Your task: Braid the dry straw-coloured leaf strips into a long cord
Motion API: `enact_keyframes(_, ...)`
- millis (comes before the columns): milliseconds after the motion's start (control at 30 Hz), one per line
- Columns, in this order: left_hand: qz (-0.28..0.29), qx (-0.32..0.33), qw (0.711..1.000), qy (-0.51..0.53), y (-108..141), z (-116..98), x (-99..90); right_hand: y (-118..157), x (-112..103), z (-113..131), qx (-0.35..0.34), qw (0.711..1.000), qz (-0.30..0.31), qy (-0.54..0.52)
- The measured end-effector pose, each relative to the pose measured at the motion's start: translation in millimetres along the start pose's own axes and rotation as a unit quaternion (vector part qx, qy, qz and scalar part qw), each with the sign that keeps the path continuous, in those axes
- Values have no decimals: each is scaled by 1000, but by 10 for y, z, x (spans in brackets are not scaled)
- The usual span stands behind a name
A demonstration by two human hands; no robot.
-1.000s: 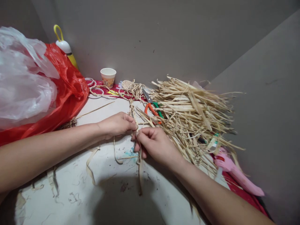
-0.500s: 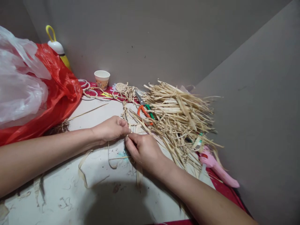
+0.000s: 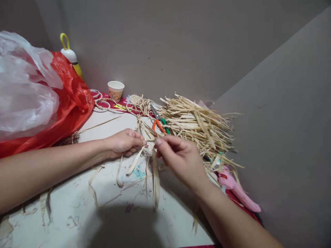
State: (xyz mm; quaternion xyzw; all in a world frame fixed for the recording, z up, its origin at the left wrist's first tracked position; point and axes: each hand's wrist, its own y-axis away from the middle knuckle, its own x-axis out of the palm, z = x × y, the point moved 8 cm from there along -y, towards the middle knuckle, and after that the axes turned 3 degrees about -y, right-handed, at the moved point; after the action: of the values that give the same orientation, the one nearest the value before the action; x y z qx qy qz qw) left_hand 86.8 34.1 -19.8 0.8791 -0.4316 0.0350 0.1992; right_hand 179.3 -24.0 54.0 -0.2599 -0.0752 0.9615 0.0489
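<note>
My left hand (image 3: 128, 142) is closed in a pinch on the end of a braided straw cord (image 3: 140, 124), above the white tabletop. To its right, my right hand (image 3: 182, 160) pinches a thin straw strand, which stretches across the small gap between the two hands. Loose strands dangle below the fingers: a short pale strip (image 3: 134, 162) under the left hand and a longer, wider strip (image 3: 156, 184) beside the right. Beyond the hands the cord runs back to a coiled bunch of braid (image 3: 141, 102). The exact grip at the fingertips is too small to make out.
Scissors (image 3: 159, 124) with orange and green handles lie against a heap of dry straw (image 3: 196, 120). A pink glue gun (image 3: 238, 193) rests at the right edge. Behind stand a paper cup (image 3: 116, 91), white rings (image 3: 102, 106), a yellow bottle (image 3: 77, 69) and a red plastic bag (image 3: 74, 100).
My right hand has moved right and slightly up, away from the left, drawing a strand between them. The left hand stays pinched in nearly the same place. The view has shifted a little.
</note>
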Motion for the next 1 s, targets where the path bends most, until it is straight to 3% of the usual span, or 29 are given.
enact_keyframes(67, 4, -1, 1000, 0, -6, 2, 1, -83, -122, -130, 35, 997, -52, -44)
enact_keyframes(100, 5, 1, 1000, -1, -8, 3, 1, -121, -94, -216, 57, 995, -34, -71)
enact_keyframes(233, 10, 13, 1000, -11, -7, 8, 9, -101, 278, -531, 184, 953, 161, -180)
enact_keyframes(300, 12, 17, 1000, -16, -4, 11, 8, -64, 333, -584, 218, 935, 191, -205)
enact_keyframes(500, 8, 12, 1000, -25, 4, 18, -11, -262, -6, -468, 206, 955, 82, -198)
enact_keyframes(667, -1, 13, 999, -50, -15, 12, -21, -639, -574, 11, 118, 987, -37, -105)
enact_keyframes(767, 1, 11, 998, -61, -28, 17, -17, -829, -789, 532, 39, 991, -3, -131)
enact_keyframes(900, 11, 13, 997, -77, -48, 23, -9, -1064, -1016, 1072, -82, 986, -34, -139)
enact_keyframes(1000, 8, 11, 997, -80, -73, 20, -12, -1178, -1096, 1280, -210, 963, -140, 95)
